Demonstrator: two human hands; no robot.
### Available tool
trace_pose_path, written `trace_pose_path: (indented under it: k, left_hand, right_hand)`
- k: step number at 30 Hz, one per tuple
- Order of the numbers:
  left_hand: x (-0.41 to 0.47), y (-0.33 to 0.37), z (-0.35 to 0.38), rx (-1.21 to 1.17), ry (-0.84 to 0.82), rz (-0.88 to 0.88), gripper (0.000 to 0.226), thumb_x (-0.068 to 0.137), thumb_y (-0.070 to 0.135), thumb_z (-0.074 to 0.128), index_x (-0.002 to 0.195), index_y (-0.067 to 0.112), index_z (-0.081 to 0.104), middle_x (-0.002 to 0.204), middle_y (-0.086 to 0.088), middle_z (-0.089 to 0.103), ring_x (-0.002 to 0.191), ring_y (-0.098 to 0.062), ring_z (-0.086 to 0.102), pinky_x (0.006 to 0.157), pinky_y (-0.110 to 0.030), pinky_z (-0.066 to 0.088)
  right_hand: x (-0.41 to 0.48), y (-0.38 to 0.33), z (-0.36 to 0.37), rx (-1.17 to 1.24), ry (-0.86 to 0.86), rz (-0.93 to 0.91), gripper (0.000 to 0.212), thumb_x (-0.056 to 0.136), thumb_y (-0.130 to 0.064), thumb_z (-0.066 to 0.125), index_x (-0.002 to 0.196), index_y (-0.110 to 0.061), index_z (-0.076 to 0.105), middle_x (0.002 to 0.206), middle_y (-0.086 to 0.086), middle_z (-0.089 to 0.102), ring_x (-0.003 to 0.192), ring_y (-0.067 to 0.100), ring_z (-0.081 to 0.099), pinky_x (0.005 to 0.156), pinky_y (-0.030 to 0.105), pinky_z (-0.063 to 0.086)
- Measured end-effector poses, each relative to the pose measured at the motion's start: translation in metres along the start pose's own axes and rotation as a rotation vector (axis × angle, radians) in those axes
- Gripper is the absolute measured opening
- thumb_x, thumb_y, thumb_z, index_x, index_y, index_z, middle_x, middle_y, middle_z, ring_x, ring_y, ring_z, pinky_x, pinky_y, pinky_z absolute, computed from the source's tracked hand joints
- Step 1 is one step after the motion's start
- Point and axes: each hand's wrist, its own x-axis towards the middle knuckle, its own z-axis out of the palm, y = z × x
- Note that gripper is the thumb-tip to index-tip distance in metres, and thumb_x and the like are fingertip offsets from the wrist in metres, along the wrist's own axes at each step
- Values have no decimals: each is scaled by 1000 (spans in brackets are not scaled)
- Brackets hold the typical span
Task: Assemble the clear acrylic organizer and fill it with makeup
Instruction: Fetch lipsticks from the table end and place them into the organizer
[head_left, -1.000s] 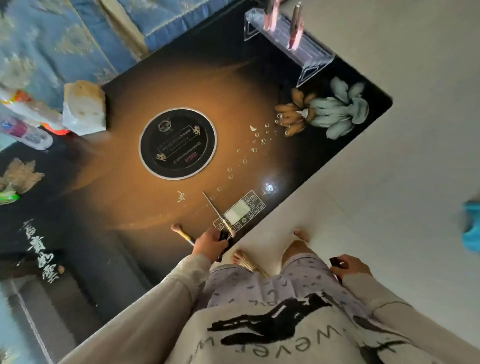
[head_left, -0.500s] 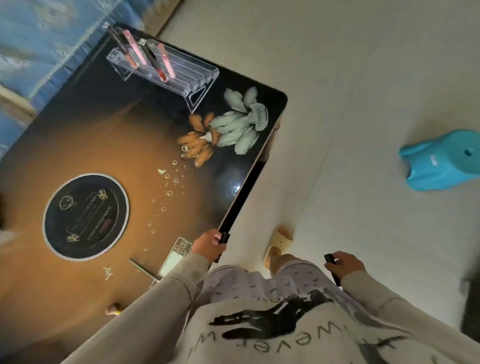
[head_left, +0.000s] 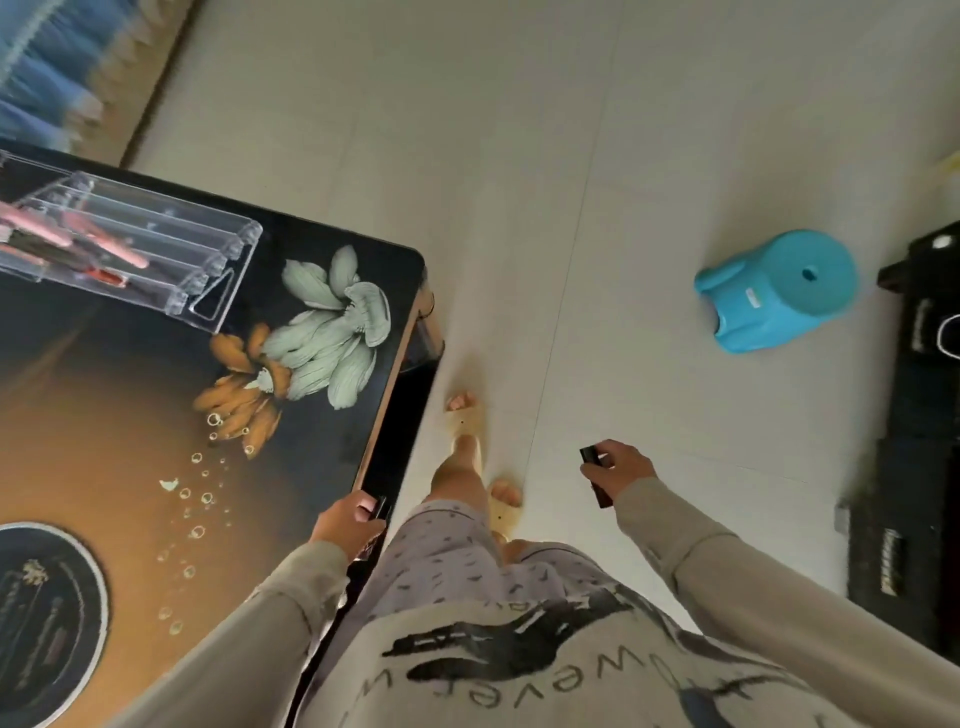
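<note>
The clear acrylic organizer (head_left: 156, 249) stands at the far left of the dark table (head_left: 130, 415), with several pink and red makeup sticks (head_left: 98, 244) lying in its slots. My left hand (head_left: 345, 525) grips a small dark item (head_left: 381, 508) at the table's near edge. Out over the floor, my right hand (head_left: 621, 467) holds a dark slim makeup tube (head_left: 594, 475). Both hands are far from the organizer.
A blue plastic stool (head_left: 779, 291) lies on its side on the pale tiled floor (head_left: 519, 156). Dark equipment (head_left: 914, 441) sits at the right edge. The table has a round black induction plate (head_left: 47, 613) and a painted flower. Blue fabric (head_left: 41, 67) is top left.
The view has swung right along the table. The scissors and the items at the table's left have gone out of view. My right hand has lifted outward with the dark tube.
</note>
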Motion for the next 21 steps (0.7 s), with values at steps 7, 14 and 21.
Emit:
trace_pose_path:
  k: [7,14,21]
  left_hand:
    - [58,110,-64,113,-1,109,35,88,11,55,121,2,52,125,-17,58,107,-29,56,81,-29,42]
    - [95,237,-128,250,-11,302,30,89,12,52,116,-1,52,123,-21,58,113,-33,55,97,-35,41]
    - [125,300,-167,34,15,298,29,86,4,55,114,-3,55,119,-20,62,110,-32,58,94,-35,45]
  right_hand:
    - [44,-27,-35,36,2,117,35,87,-16,59,120,-5,55,124,14,61,112,29,57,92,28,43]
    - [78,-71,-88,-49,32,235,35,89,-23,54,121,-9,54,126,14,60,115,27,56,88,25,42]
    - [117,-113,-129,-109,37,223,35,88,-20,56,121,-7,56,128,13,58,118,28,53,90,26,41]
